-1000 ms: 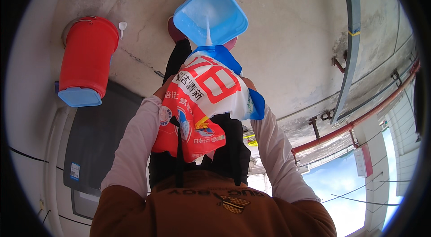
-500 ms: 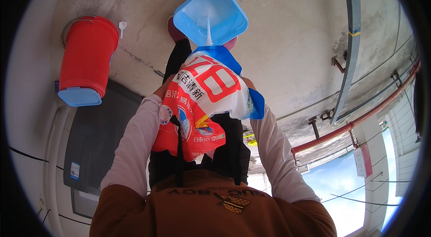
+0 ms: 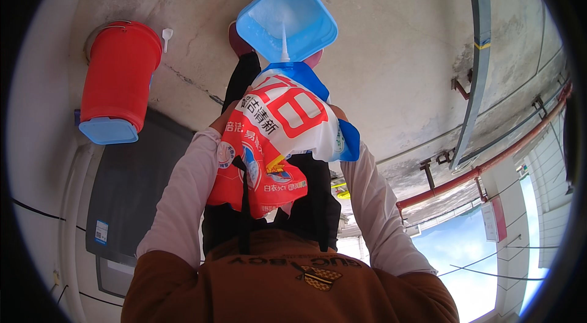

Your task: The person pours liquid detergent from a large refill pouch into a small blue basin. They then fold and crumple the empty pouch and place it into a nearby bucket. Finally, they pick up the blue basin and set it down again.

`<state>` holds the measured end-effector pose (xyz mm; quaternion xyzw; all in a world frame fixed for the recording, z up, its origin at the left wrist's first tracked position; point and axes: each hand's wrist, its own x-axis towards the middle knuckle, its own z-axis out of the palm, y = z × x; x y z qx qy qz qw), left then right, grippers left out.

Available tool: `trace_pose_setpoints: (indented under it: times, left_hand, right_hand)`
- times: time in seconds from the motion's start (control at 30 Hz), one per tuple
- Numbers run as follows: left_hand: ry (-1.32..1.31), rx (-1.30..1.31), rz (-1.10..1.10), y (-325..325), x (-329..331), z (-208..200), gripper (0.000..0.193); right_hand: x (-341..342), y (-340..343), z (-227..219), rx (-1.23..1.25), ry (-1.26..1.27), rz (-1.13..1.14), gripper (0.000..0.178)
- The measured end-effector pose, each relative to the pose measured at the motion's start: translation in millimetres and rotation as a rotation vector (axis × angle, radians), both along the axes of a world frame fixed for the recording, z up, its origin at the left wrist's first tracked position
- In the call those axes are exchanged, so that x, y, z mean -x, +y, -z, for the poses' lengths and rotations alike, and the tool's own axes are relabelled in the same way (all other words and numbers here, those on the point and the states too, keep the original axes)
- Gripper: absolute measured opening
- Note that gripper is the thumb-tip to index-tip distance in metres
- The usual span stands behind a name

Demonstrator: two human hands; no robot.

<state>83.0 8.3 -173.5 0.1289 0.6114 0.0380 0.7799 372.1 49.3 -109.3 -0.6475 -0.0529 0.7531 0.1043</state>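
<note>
A large red, white and blue plastic bag of washing powder (image 3: 284,109) is tilted over a light-blue square tub (image 3: 321,26). White powder (image 3: 284,44) runs in a thin stream from the bag's blue end into the tub, where more white powder lies. My left hand (image 3: 227,116) is closed on the bag's left side, its fingers mostly hidden behind the plastic. On the other side my right hand (image 3: 337,113) grips the bag, largely covered by it. The bag's red end hangs crumpled toward my body.
To the left is a red bucket (image 3: 119,75) with a wire handle and a light-blue plastic piece (image 3: 109,131) at its near end. A white scoop (image 3: 166,40) lies beside it on the concrete floor. Dark shoes stand behind the tub. Metal rail (image 3: 480,66) and red pipe (image 3: 452,188) run at right.
</note>
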Motion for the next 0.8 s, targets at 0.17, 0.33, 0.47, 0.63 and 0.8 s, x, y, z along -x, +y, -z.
trace_pose_setpoints:
  times: [0.17,0.33,0.47,0.63,0.8]
  left_hand:
    - [-0.005,0.001,0.0,-1,0,2,0.047]
    - [-0.004,-0.003,0.0,0,0,3,0.046]
    - [-0.003,-0.003,0.001,0,1,2,0.046]
    - [0.002,-0.005,0.005,-1,2,0,0.046]
    - [0.004,0.001,0.006,-2,2,1,0.046]
  right_hand:
    - [4,1,1,0.108,-0.006,0.135,0.027]
    - [4,-1,3,0.093,-0.005,0.102,0.028]
    - [-2,-10,10,0.045,0.046,0.107,0.031]
    - [-3,-13,12,0.058,0.078,0.141,0.038]
    - [-3,-13,12,0.047,0.043,0.087,0.037]
